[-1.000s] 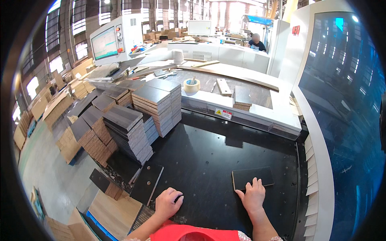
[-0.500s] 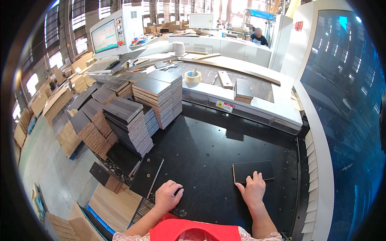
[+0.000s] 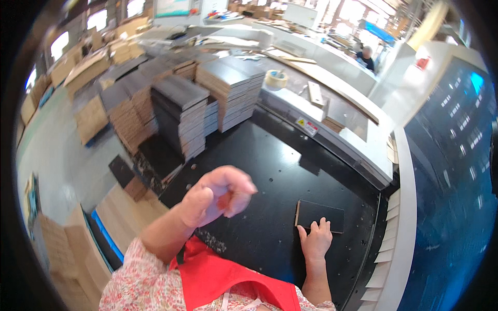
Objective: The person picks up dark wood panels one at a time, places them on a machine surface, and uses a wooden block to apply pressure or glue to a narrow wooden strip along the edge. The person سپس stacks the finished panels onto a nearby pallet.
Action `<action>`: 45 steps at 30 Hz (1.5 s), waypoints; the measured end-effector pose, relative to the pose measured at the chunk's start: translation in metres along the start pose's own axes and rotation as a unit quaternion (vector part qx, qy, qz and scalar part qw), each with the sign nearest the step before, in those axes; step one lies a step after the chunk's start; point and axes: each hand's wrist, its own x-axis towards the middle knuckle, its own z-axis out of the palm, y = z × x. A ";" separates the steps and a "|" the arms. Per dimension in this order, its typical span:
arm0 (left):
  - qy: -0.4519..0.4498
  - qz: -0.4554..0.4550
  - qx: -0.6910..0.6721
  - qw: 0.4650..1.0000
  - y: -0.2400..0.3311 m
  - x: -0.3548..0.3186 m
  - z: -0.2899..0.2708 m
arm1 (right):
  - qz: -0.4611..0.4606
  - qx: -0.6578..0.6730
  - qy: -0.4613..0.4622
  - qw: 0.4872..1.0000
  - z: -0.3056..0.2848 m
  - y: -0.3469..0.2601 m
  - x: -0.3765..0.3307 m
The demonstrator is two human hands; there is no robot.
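Touching the stiff-looking, probably light board (image 3: 320,211), best held by its edges, the right hand (image 3: 316,242) lies spread; the left hand (image 3: 213,198) hovers half-open, seemingly empty.

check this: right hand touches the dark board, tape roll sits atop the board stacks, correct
Not the board stacks: the head view shows the tape roll on the white-edged surface beyond the black table. The right hand touches the dark board.
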 end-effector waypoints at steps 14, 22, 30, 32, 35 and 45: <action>-0.337 0.175 -0.240 0.893 0.021 0.064 0.137 | -0.033 0.023 0.038 0.998 -0.002 -0.003 0.000; -0.345 0.160 -0.263 0.887 0.008 0.062 0.139 | -0.019 0.025 0.037 0.999 0.002 0.002 -0.002; -0.343 0.151 -0.271 0.887 -0.003 0.060 0.136 | -0.135 -0.016 0.059 0.989 0.045 0.038 -0.012; -0.341 0.147 -0.272 0.888 -0.003 0.060 0.135 | -0.122 -0.021 0.045 0.991 0.046 0.040 -0.012; -0.342 0.142 -0.270 0.889 -0.003 0.060 0.136 | -0.105 -0.015 0.063 0.992 0.058 0.039 -0.013; -0.341 0.133 -0.263 0.893 -0.003 0.059 0.137 | -0.056 0.011 0.068 0.996 0.042 0.021 -0.011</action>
